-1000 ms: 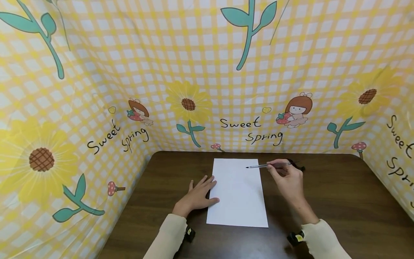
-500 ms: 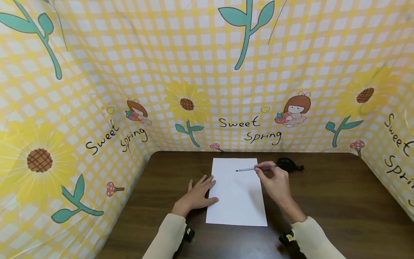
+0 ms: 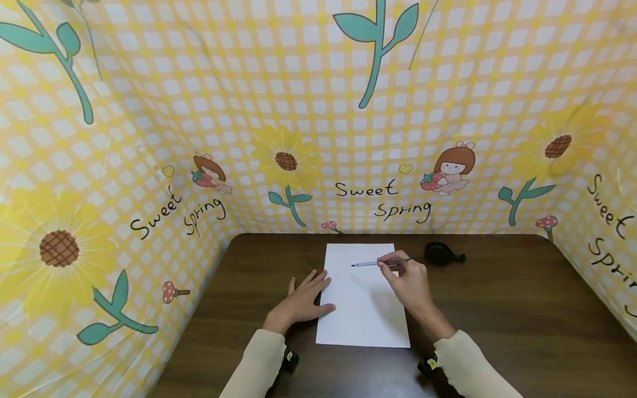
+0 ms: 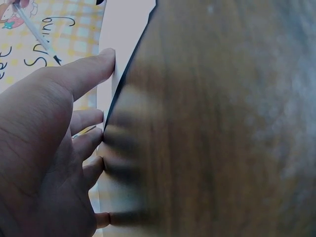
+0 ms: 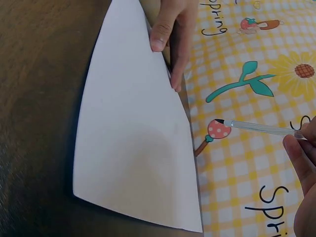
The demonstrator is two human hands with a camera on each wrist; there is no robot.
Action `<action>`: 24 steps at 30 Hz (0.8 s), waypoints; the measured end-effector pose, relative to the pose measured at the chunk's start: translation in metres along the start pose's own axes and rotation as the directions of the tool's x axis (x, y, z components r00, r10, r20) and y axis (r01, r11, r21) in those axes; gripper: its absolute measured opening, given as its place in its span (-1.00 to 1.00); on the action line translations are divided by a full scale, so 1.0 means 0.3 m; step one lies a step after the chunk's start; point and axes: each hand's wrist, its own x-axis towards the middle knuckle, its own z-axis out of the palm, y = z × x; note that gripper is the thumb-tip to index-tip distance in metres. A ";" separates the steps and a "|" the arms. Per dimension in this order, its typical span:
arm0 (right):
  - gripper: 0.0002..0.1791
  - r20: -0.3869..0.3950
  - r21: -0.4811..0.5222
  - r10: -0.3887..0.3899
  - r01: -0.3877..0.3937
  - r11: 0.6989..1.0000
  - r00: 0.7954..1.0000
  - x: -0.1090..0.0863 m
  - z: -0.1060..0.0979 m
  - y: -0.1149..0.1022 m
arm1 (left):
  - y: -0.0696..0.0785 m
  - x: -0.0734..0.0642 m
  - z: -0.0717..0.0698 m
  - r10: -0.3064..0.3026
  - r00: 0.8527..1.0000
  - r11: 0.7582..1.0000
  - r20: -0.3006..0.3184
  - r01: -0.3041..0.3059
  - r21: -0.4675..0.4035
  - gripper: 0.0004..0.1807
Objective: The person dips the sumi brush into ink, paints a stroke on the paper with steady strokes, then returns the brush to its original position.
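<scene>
In the head view, you're sliding your right hand (image 3: pixel 410 279) leftward, and the pen (image 3: pixel 365 264) it's pinching is carrying its dark tip well in over the white sheet (image 3: pixel 358 315); a second ago that tip was only reaching over the upper right part. You're bringing pen and paper closer to working together, I'd judge, with no mark showing yet. You're also uncovering the black object (image 3: pixel 442 253), now sitting in full sight on the table (image 3: pixel 517 309) beyond your right hand. Your left hand (image 3: pixel 301 301) is keeping its place, fingers spreading across the sheet's left edge.

In the left wrist view, that hand's thumb is reaching out straight onto the paper, its fingers gripping nothing.

In the right wrist view, you're holding the pen between thumb and fingers, its tip showing against the patterned cloth (image 5: pixel 237 163), so it seems to be hovering off the sheet.
</scene>
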 end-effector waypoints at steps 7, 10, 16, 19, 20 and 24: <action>-0.92 0.019 0.002 0.044 -0.044 0.999 0.999 -0.007 0.029 0.007 | 0.002 -0.001 0.000 -0.003 1.000 1.000 -0.005 0.003 -0.011 -0.11; -0.92 0.019 -0.005 0.048 -0.048 0.999 0.999 -0.013 0.040 0.010 | 0.003 -0.001 0.002 0.001 1.000 1.000 -0.007 -0.001 -0.013 -0.11; -0.92 0.026 -0.014 0.045 -0.045 0.999 0.999 -0.022 0.071 0.015 | 0.003 -0.004 0.003 0.008 1.000 1.000 -0.005 -0.008 -0.016 -0.12; -0.92 0.036 -0.017 0.050 -0.050 0.999 0.998 -0.022 0.088 0.012 | 0.002 -0.001 0.004 0.004 1.000 1.000 -0.005 -0.005 -0.009 -0.12; -0.91 0.041 -0.017 0.053 -0.052 0.998 0.998 -0.023 0.094 0.011 | 0.001 0.000 0.004 0.001 1.000 1.000 -0.006 -0.001 -0.005 -0.12; -0.91 0.056 -0.004 0.068 -0.068 0.998 0.996 -0.026 0.114 0.007 | 0.002 0.005 0.006 -0.010 1.000 1.000 -0.011 0.010 0.001 -0.12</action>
